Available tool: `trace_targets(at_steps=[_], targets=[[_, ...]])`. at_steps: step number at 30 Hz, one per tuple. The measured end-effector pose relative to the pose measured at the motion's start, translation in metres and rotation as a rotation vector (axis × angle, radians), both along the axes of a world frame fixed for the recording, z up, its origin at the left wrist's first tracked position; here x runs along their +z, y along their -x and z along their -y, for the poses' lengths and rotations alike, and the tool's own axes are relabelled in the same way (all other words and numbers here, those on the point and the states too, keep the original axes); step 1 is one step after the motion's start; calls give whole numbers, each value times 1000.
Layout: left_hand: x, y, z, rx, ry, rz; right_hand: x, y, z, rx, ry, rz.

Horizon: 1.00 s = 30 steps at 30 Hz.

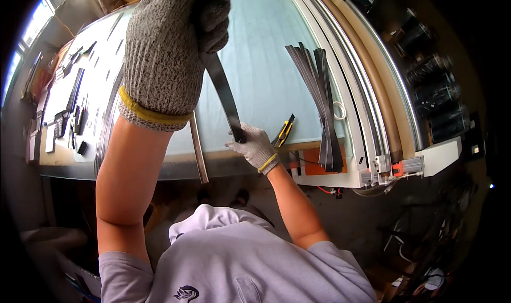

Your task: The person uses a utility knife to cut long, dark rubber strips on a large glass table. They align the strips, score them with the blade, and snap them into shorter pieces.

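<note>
Fingers of both gloved hands, left hand (pixel 170 42) and right hand (pixel 254 146), clench one dark strip (pixel 224 95); knife (pixel 283 131) just right of the right fingers.

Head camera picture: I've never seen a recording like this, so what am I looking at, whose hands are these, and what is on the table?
The picture comes from a wide-angle camera on a person's head, looking down, so straight edges look bent. There is no machine arm; both forearms are the wearer's own, in grey knitted gloves. The left hand is raised close to the camera and grips the upper end of a long dark strip. The right hand pinches its lower end at the near edge of the pale blue table. On the table lie a fanned bundle of similar dark strips, a yellow utility knife and a metal ruler overhanging the edge. Small dark pieces are scattered far left.
</note>
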<state>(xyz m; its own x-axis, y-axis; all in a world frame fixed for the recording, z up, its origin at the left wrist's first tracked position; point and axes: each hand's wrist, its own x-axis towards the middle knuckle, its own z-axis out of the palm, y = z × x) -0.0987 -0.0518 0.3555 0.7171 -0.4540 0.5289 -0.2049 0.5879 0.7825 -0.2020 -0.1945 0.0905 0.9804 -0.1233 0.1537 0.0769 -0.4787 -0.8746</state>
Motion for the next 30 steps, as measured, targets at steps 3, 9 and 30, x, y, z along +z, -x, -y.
trace_targets(at_steps=[3,9,30], targets=[[-6,-7,-8,-131,20,-3,-9,6,-6,3,-93,-54],[-54,2,0,155,-47,-347,-114,18,-12,-26,-75,-209],[-166,-72,-271,275,221,-448,-97,58,33,-107,626,-381]])
